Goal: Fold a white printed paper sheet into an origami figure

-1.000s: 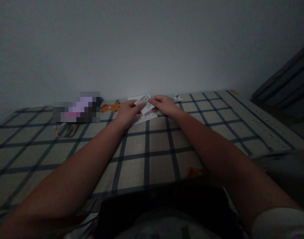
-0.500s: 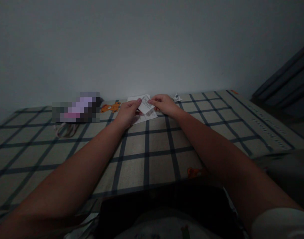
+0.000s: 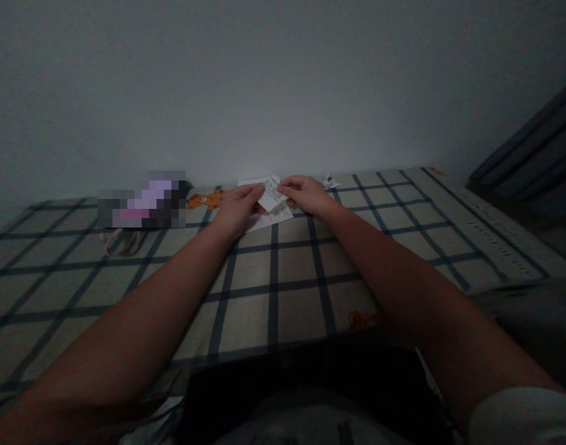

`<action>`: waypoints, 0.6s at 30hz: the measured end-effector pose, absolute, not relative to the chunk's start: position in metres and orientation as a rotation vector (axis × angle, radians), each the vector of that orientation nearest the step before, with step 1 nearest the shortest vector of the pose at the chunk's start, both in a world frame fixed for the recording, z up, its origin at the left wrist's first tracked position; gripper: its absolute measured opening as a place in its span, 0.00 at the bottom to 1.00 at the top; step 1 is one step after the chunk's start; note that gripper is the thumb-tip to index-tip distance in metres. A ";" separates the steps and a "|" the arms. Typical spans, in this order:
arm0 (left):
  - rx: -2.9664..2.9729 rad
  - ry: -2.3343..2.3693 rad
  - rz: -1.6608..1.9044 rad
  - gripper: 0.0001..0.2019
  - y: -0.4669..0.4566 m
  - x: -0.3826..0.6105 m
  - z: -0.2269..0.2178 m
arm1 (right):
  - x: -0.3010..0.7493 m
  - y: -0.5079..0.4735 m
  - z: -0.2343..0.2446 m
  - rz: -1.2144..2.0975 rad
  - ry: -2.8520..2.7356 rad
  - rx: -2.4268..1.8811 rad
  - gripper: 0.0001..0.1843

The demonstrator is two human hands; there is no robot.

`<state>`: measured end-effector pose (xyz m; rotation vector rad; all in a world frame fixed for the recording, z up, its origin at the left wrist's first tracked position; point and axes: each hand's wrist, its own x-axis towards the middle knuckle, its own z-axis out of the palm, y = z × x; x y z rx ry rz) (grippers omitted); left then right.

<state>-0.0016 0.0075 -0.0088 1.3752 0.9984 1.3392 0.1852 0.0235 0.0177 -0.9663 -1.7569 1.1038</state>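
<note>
A small folded piece of white paper (image 3: 272, 196) with dark printed marks is held between my two hands, above the far part of the table. My left hand (image 3: 239, 207) is closed on its left edge, thumb on top. With thumb and fingertips, my right hand (image 3: 305, 194) pinches its right corner. Under and behind it lie white printed sheets (image 3: 276, 216), partly hidden by my hands. Just beyond my right hand, near the wall, sits a small white folded paper shape (image 3: 330, 182).
A checked cloth (image 3: 250, 266) with bear pictures covers the table. On the left lies a pixelated purple and dark object (image 3: 148, 201), with a light cord (image 3: 122, 243) in front of it. A pale wall (image 3: 283, 86) stands behind; a dark curtain (image 3: 537, 148) hangs at right.
My left thumb has shifted slightly to the right along the folded paper, and the paper has tilted a little. My right hand stays nearly in place.
</note>
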 end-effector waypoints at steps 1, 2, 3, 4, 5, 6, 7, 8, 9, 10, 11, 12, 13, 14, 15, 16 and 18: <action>1.380 1.009 1.340 0.16 0.007 -0.001 -0.008 | 0.185 0.023 0.018 1.109 -1.761 -0.974 0.05; 1.384 1.014 1.338 0.16 0.006 -0.001 -0.007 | 0.185 0.022 0.019 1.114 -1.763 -0.982 0.05; 1.385 1.013 1.336 0.16 0.005 0.000 -0.006 | 0.185 0.021 0.019 1.118 -1.762 -0.988 0.06; 1.387 1.011 1.332 0.16 0.004 0.000 -0.006 | 0.184 0.021 0.020 1.121 -1.758 -0.991 0.06; 1.392 1.011 1.332 0.15 0.003 0.000 -0.005 | 0.184 0.020 0.020 1.124 -1.753 -0.991 0.06; 1.400 1.012 1.331 0.15 0.002 0.001 -0.005 | 0.184 0.020 0.020 1.129 -1.747 -0.988 0.06; 1.413 1.017 1.332 0.15 0.002 0.001 -0.004 | 0.183 0.020 0.020 1.135 -1.742 -0.982 0.05; 1.428 1.029 1.333 0.15 0.001 0.001 -0.004 | 0.183 0.021 0.019 1.144 -1.739 -0.974 0.04; 1.443 1.046 1.335 0.14 0.001 0.001 -0.004 | 0.183 0.022 0.018 1.153 -1.738 -0.966 0.03; 1.459 1.067 1.340 0.14 0.001 0.001 -0.004 | 0.183 0.023 0.017 1.160 -1.742 -0.958 0.03; 1.471 1.092 1.348 0.13 0.000 0.001 -0.005 | 0.183 0.025 0.015 1.163 -1.749 -0.952 0.03; 1.481 1.116 1.356 0.13 0.000 0.001 -0.005 | 0.184 0.026 0.014 1.164 -1.758 -0.943 0.02; 1.490 1.138 1.362 0.13 0.000 0.001 -0.006 | 0.184 0.027 0.012 1.162 -1.763 -0.935 0.03; 1.499 1.154 1.364 0.14 0.001 0.001 -0.006 | 0.184 0.028 0.011 1.160 -1.765 -0.929 0.03; 1.506 1.162 1.364 0.15 0.001 0.001 -0.007 | 0.185 0.029 0.010 1.160 -1.766 -0.920 0.03; 1.511 1.160 1.365 0.15 0.001 0.001 -0.007 | 0.185 0.030 0.009 1.162 -1.767 -0.912 0.03; 1.521 1.133 1.374 0.17 0.002 0.000 -0.008 | 0.186 0.032 0.006 1.177 -1.768 -0.889 0.01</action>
